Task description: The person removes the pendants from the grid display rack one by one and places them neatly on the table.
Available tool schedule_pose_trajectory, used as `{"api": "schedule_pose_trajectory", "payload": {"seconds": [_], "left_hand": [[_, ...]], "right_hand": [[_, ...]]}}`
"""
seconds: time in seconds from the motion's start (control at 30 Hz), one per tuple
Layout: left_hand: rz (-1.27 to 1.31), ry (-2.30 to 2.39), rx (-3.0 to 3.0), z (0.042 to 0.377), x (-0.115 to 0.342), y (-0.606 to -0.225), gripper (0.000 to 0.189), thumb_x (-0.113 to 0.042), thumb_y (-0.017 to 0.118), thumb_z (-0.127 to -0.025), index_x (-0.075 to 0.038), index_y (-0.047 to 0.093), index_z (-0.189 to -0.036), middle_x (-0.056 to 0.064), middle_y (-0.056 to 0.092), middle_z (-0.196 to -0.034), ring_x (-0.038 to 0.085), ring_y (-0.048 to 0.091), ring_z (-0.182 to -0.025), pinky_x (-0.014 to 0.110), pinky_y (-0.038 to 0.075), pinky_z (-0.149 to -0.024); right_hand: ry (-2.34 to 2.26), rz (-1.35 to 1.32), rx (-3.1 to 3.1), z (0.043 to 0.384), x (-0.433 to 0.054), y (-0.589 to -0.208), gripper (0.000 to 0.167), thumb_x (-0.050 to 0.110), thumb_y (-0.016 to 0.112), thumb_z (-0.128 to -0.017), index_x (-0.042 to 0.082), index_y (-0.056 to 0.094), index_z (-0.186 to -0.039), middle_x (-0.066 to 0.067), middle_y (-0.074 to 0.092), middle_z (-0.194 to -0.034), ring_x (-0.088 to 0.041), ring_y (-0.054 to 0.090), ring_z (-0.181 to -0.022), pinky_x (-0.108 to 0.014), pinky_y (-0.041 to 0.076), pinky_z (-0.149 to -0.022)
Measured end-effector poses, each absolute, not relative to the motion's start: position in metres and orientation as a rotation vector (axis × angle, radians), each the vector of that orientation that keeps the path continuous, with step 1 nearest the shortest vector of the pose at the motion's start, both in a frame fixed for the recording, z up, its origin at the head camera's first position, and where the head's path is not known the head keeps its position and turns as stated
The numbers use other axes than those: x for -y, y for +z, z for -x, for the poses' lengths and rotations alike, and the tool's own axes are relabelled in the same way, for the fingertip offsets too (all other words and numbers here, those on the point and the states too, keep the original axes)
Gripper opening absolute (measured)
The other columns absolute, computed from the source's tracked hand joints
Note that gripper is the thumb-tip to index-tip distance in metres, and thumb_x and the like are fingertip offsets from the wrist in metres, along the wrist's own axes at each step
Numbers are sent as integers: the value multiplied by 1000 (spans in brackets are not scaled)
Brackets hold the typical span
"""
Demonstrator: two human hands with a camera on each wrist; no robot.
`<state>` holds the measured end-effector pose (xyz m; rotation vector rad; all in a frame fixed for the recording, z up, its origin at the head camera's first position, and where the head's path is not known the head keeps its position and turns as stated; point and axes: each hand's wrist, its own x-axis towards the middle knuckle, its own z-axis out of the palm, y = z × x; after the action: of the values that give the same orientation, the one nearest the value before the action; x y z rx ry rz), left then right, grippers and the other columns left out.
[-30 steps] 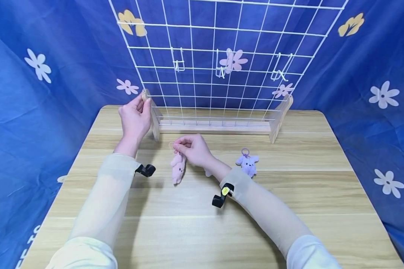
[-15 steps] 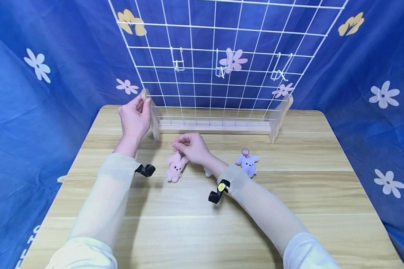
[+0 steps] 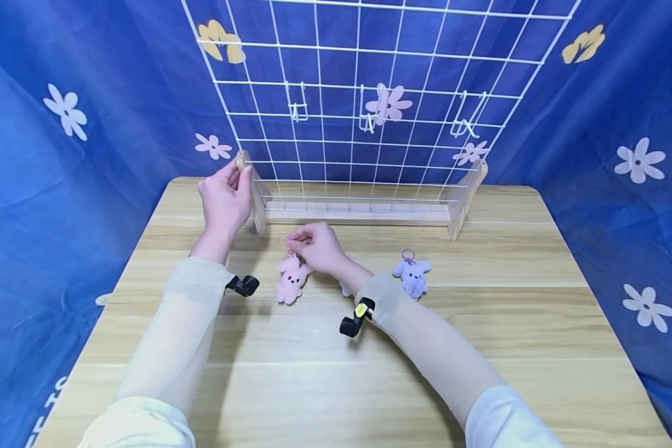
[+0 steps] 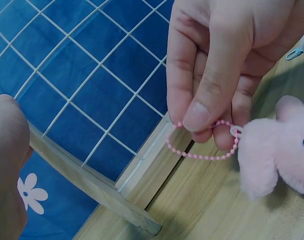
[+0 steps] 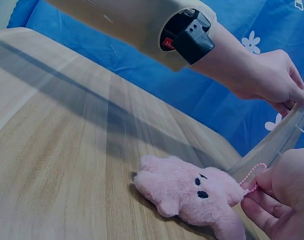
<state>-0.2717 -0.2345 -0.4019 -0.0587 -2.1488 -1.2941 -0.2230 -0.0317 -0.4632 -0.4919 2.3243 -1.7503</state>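
Observation:
My right hand pinches the pink ball chain of a pink plush keychain between thumb and fingers. In the right wrist view the plush lies face up, close over the wooden table, with its dark eyes and nose showing. My left hand grips the top of the left wooden upright of a white wire grid rack. A purple plush keychain with a purple ring lies to the right. Another pale plush is mostly hidden behind my right forearm.
Three white wire hooks hang on the grid: a left hook, a middle hook and a right hook. The rack stands near the back of the wooden table. A blue flowered curtain surrounds it.
The pink plush has turned from side-on to face up, and has shifted slightly left. My right wrist has moved a little left. My left hand stays on the upright.

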Motion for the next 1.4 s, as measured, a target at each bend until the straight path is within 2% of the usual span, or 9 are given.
{"api": "schedule_pose_trajectory", "payload": {"seconds": [0.23, 0.87, 1.4], "left_hand": [[63, -1303, 2139, 273, 233, -402, 31, -12, 69, -104, -2, 71, -133, 20, 71, -122, 23, 71, -115, 20, 59, -95], [47, -1285, 2149, 270, 233, -402, 31, -12, 69, -104, 1, 70, -132, 22, 70, -122, 25, 71, -115, 20, 59, -96], [53, -1254, 2155, 272, 234, -404, 31, -14, 69, -104, -2, 72, -132, 20, 71, -120, 24, 72, -113, 19, 59, -93]], "right_hand": [[-1698, 454, -2426, 226, 37, -470, 6, 5, 79, -96, -1, 80, -99, -1, 76, -82, -11, 69, -71, -20, 62, -66], [-1609, 387, -2471, 227, 36, -473, 4, 1, 80, -93, 3, 80, -97, -1, 76, -85, -11, 70, -74, -18, 61, -70], [-1567, 408, -2475, 231, 29, -470, 15, -2, 81, -91, 0, 81, -105, -6, 80, -96, -12, 74, -81, -16, 61, -76]]}}
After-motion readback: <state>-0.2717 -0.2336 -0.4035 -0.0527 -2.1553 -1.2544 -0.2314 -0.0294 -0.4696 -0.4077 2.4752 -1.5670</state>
